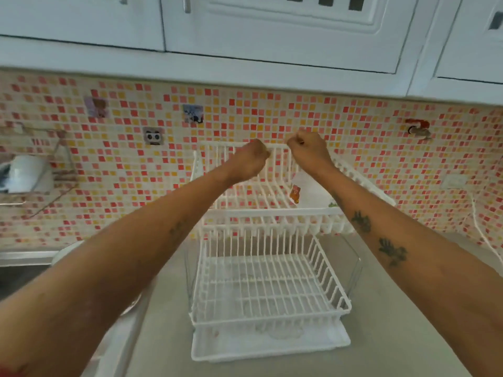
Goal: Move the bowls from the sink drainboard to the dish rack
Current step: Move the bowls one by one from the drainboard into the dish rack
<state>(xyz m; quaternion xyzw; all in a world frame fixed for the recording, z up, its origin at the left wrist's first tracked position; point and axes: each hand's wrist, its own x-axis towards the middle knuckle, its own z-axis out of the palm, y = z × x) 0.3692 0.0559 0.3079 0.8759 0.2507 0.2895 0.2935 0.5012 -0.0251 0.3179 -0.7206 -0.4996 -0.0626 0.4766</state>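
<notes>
Dish rack [268,281], white wire, two tiers, sits mid-surface [381,308] against the tiled wall. Left hand [249,160] and right hand [309,151] both grip the upper tier's back rail, fingers curled round it. Bowl rim [65,253] just visible near the surface's left edge.

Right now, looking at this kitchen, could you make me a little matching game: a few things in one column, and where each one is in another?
Things:
1. hands
2. dish rack
3. tray
4. cabinets

Places:
a. above the tiled wall
b. flat under the rack
c. gripping the rack's top rear wire
d. on the grey counter

Pairs: 1-c, 2-d, 3-b, 4-a
</notes>
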